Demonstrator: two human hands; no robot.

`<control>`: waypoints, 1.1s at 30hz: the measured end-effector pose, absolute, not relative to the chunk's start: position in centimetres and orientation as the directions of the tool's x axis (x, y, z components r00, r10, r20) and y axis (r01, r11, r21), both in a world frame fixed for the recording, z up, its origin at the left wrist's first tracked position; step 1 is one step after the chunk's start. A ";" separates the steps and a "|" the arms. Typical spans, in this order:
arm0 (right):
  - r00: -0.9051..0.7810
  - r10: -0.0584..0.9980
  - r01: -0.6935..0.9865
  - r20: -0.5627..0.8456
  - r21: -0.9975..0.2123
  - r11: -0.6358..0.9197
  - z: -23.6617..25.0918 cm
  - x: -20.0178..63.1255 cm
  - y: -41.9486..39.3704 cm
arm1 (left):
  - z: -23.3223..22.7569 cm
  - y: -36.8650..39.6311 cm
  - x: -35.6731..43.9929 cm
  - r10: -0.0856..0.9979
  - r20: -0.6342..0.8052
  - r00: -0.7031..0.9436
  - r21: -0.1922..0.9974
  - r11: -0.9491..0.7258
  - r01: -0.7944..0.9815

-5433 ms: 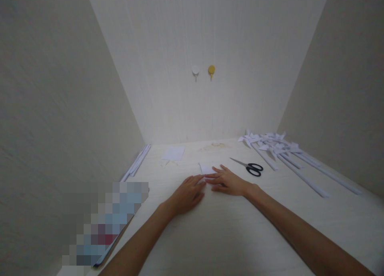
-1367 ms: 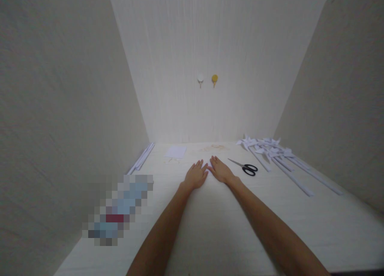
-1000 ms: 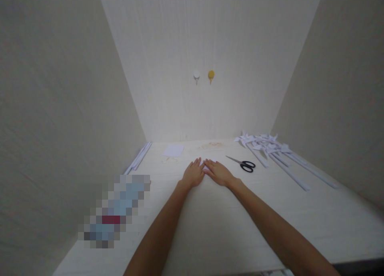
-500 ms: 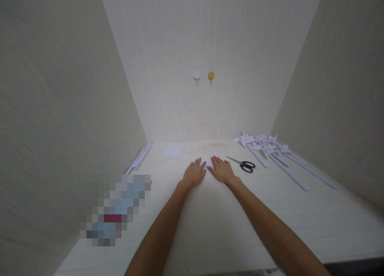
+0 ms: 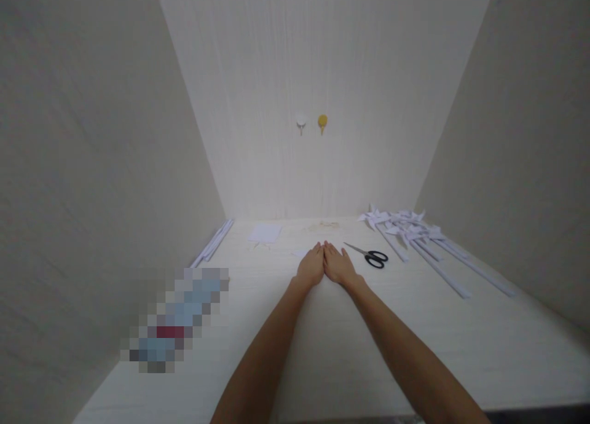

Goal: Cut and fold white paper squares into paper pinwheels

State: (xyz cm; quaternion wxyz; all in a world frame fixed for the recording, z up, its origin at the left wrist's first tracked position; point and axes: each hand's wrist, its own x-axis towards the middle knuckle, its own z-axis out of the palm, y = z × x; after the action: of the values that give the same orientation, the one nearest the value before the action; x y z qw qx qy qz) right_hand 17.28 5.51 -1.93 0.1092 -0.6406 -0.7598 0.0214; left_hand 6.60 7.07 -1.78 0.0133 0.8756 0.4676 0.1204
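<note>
Near the middle of the table, my left hand [image 5: 311, 265] and my right hand [image 5: 339, 265] rest side by side, touching along their inner edges. Both have their fingers stretched out over the table. From under the left hand's far left side peeks a small piece of white paper [image 5: 299, 252]; the rest of it is hidden. Just right of my right hand lie black-handled scissors [image 5: 369, 254], their blades pointing up and left.
Several white paper pinwheels [image 5: 410, 230] on paper sticks lie at the back right. A square paper sheet [image 5: 264, 233] and rolled paper sticks [image 5: 214, 243] are at the back left, behind a blurred-out bluish object [image 5: 184, 313]. Two hooks, one the yellow hook [image 5: 322, 122], hang on the wall.
My left hand has slid right until it meets my right hand, baring paper on its left. The fingers of both hands have drawn closer together. The view has shifted slightly.
</note>
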 end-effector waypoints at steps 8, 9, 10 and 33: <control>-0.129 0.985 0.970 0.112 -0.194 0.149 -1.8 17.3 5.6 | -2.0 7.7 6.7 0.832 0.186 0.523 0.190 -0.552 0.812; -0.129 0.985 0.970 0.111 -0.193 0.149 -1.8 17.4 5.6 | -2.0 7.8 6.7 0.835 0.187 0.518 0.195 -0.548 0.813; -0.129 0.985 0.970 0.110 -0.192 0.149 -1.8 17.5 5.7 | -2.0 7.8 6.7 0.836 0.188 0.515 0.198 -0.546 0.814; -0.130 0.982 0.975 0.139 -0.164 0.152 -1.9 17.4 5.6 | -2.4 7.3 5.1 0.777 0.268 0.569 0.165 -0.619 0.768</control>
State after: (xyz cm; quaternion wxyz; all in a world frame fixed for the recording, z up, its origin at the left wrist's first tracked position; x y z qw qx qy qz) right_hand 17.40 5.58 -1.91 0.1067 -0.6510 -0.7513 0.0166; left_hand 5.13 7.27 -2.36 0.0148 0.8856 0.4363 0.1587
